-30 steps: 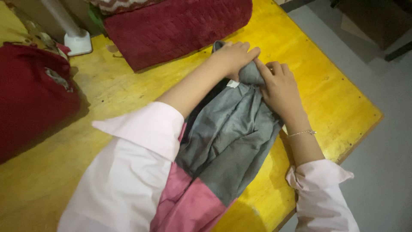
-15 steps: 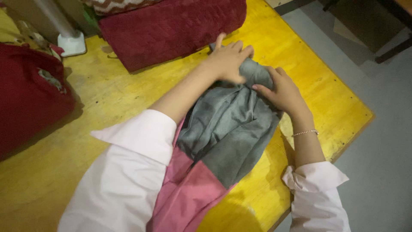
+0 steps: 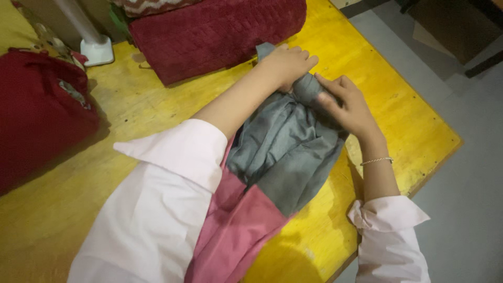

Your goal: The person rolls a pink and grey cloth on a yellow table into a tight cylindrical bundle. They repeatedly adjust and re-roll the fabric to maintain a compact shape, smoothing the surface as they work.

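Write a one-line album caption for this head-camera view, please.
Both hands, left and right, gather a bunched grey cloth on a yellow table beside a red cushion.

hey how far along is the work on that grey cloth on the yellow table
Done so far: the grey cloth lies bunched lengthwise on the yellow table, its near end over a pink cloth. In hand: the left hand presses on the far end while the right hand pinches the gathered part beside it. Left: the cloth is creased and uneven, not a neat flat shape yet.
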